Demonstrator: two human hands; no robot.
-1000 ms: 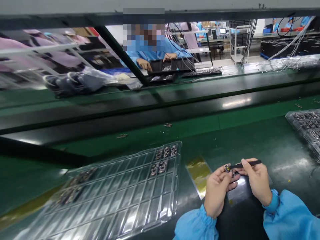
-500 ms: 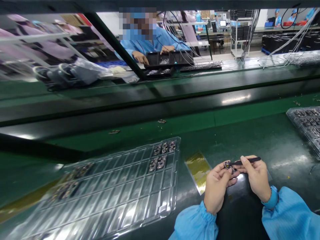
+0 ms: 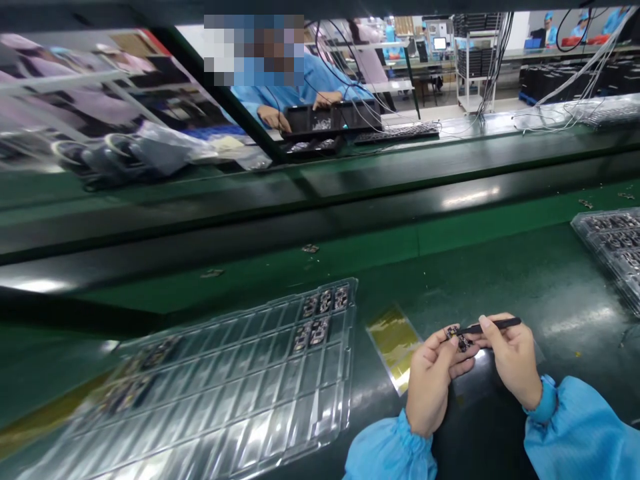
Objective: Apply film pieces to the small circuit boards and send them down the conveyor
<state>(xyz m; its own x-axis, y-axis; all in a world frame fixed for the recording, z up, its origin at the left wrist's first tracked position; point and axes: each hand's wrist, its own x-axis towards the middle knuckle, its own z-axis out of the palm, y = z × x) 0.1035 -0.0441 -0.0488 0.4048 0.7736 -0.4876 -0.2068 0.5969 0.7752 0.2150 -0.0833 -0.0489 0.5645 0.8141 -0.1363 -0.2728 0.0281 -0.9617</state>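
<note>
Between the fingers of my left hand [image 3: 434, 373] is a small circuit board [image 3: 464, 343], held above the green table. My right hand [image 3: 510, 357] grips black tweezers [image 3: 493, 326] near the middle, and their tip meets the upper left part of the board. Fingers of both hands come close together around the board and hide some of it. Just left of my left hand lies a sheet of yellow tape pieces [image 3: 393, 340]. Beyond that sheet, a clear plastic tray [image 3: 225, 380] holds several circuit boards [image 3: 319, 330] in its slots.
A second clear tray [image 3: 580, 225] filled with boards stands at the right edge. Loose board pieces [image 3: 310, 249] lie along the table's back strip. A raised dark ledge [image 3: 350, 207] crosses behind, and a co-worker in blue [image 3: 320, 77] handles black bins [image 3: 357, 117] past it.
The view has shifted slightly, so the trays and background sit a little further left. Both hands keep nearly the same pose, with the tweezers still at the circuit board.
</note>
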